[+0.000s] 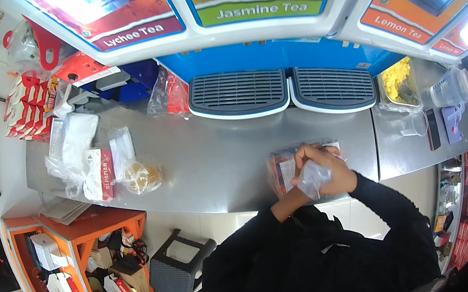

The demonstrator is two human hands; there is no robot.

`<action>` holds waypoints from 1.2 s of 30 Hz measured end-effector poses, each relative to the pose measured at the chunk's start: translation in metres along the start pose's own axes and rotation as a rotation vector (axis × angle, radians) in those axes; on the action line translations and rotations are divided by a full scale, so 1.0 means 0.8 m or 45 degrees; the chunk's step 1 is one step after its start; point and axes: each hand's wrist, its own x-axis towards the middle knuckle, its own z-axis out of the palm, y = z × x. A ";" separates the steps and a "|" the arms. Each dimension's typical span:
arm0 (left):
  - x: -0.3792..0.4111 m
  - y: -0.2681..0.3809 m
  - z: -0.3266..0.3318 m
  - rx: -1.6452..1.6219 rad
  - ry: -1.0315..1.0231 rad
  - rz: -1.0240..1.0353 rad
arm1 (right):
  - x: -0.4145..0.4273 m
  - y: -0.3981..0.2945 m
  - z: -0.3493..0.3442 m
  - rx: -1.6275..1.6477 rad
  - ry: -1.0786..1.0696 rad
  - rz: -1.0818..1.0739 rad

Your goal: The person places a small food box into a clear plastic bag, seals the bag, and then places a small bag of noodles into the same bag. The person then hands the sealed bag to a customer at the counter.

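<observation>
Both hands meet over the near edge of the steel counter. My right hand bends across my left, its fingers curled. A bunch of thin clear plastic sits within the curve of the right hand, over the left wrist. Mostly covered by the plastic and the right hand, my left hand shows mainly by its bare wrist; its grip cannot be made out. Beneath the hands lies a plastic-wrapped package with a printed white label, partly hidden.
Tea dispensers stand at the back above slotted drip trays. Bagged goods and a wrapped yellowish item lie left. On the right are a container of yellow food, plastic cups and a phone. A stool stands below.
</observation>
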 end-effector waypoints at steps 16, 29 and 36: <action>-0.074 0.042 -0.103 -0.063 -0.056 -0.145 | 0.181 0.152 0.084 0.305 -1.553 -0.415; -0.299 -0.012 -0.164 1.032 1.232 -0.434 | 0.052 0.000 0.255 0.464 0.155 -0.287; -0.435 -0.037 -0.263 0.946 1.675 -0.866 | 0.095 -0.088 0.447 0.361 -0.323 -0.402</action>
